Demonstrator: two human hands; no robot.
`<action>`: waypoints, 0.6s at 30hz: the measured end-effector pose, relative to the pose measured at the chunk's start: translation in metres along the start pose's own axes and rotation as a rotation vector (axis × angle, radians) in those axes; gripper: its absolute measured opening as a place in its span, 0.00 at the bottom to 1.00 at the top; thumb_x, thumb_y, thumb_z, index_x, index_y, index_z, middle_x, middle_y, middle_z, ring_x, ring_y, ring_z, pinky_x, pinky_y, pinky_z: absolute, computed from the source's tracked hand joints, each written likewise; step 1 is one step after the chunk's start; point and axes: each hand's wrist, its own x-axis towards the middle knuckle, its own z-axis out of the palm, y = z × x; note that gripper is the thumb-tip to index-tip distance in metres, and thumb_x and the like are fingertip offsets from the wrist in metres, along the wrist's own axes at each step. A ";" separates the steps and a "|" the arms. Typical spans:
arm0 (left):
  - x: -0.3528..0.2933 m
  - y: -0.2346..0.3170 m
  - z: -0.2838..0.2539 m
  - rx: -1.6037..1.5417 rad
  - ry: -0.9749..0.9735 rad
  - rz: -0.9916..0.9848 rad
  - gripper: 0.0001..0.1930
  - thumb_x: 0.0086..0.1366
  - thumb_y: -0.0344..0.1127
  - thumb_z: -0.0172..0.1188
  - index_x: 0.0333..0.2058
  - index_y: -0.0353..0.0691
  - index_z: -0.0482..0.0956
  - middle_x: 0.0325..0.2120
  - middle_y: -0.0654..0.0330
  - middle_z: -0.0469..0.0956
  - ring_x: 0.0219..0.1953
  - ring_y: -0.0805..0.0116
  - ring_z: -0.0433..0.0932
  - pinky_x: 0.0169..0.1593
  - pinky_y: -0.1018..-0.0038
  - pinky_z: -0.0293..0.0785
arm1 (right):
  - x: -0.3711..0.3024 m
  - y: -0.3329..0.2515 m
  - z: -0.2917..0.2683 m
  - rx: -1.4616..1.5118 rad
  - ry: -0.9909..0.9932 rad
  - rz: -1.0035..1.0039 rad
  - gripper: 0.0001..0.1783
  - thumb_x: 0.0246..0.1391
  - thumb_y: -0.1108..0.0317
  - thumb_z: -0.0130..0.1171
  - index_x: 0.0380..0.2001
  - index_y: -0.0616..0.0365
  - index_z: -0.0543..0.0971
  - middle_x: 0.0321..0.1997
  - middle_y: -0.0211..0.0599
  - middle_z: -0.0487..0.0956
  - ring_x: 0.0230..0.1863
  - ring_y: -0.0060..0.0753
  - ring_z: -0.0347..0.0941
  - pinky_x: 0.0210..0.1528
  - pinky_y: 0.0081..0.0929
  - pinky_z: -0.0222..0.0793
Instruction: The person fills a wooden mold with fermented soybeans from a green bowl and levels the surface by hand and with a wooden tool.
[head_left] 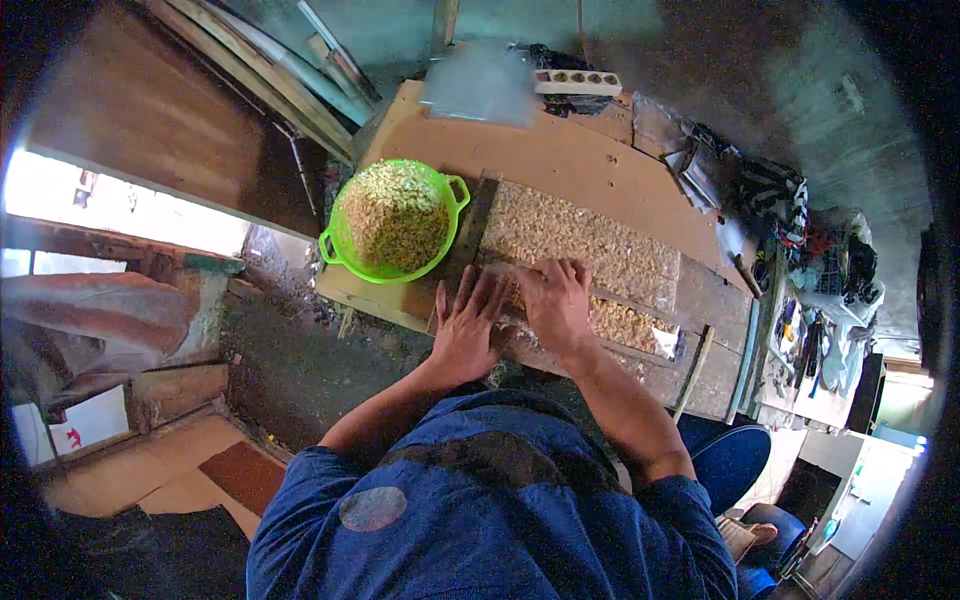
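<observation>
A flat slab of pale, chopped grain-like or nut-like bits (pixel 580 236) lies on a wooden board in front of me. A narrow band of the same bits (pixel 622 322) runs along its near side, parted from it by a thin dark line. My left hand (pixel 468 328) lies at the board's near left corner, fingers stretched and a little spread. Beside it, my right hand (pixel 553 303) presses down over the near band, fingers bent and close together. A pale, blurred edge shows by its fingertips; what it grips is hidden.
A bright green two-handled colander (pixel 440 262) heaped with loose bits stands left of the slab. Clear plastic sheets (pixel 480 85) and a pale strip with round holes (pixel 578 82) sit at the table's far edge. A wooden stick (pixel 694 372) lies at right, near a blue stool or drum (pixel 735 465).
</observation>
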 end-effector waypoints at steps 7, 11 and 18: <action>0.036 0.004 -0.007 -0.012 0.046 0.037 0.44 0.58 0.39 0.60 0.71 0.48 0.50 0.70 0.49 0.53 0.73 0.45 0.46 0.70 0.42 0.39 | -0.014 0.002 -0.005 -0.007 0.038 -0.076 0.18 0.48 0.64 0.60 0.45 0.49 0.81 0.54 0.37 0.74 0.58 0.46 0.68 0.64 0.52 0.57; 0.052 0.012 -0.005 0.017 0.026 0.136 0.39 0.62 0.41 0.58 0.70 0.48 0.53 0.60 0.53 0.68 0.68 0.51 0.57 0.68 0.44 0.40 | -0.035 -0.001 -0.033 0.089 0.164 0.003 0.18 0.49 0.69 0.63 0.47 0.49 0.81 0.53 0.36 0.75 0.56 0.45 0.69 0.60 0.46 0.60; 0.070 0.035 0.008 0.069 -0.054 0.229 0.38 0.60 0.46 0.63 0.68 0.49 0.60 0.53 0.55 0.74 0.62 0.58 0.66 0.66 0.47 0.44 | -0.138 0.068 -0.061 -0.001 0.408 0.580 0.24 0.54 0.71 0.60 0.56 0.56 0.73 0.55 0.46 0.74 0.58 0.52 0.66 0.61 0.47 0.58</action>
